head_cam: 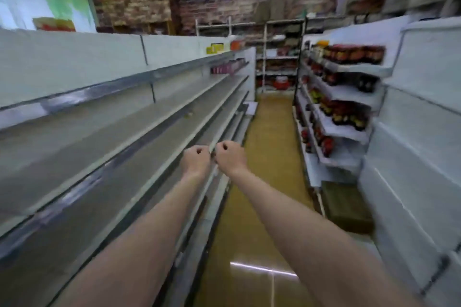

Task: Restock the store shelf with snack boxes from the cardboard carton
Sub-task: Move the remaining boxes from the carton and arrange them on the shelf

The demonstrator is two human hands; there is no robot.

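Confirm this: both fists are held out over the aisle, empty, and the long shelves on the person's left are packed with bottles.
Not quite. The head view shows the left hand and right hand as empty fists, but the left shelves are almost bare. The bottles stand on the right-hand shelves.

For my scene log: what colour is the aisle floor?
The floor is a glossy yellowish tan, seen in the head view.

Grey shelves (139,117), seemingly mustard-yellow floor (269,137).

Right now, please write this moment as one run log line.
left hand: fist, holds nothing | right hand: fist, holds nothing | left shelves: mostly bare | carton: not in view
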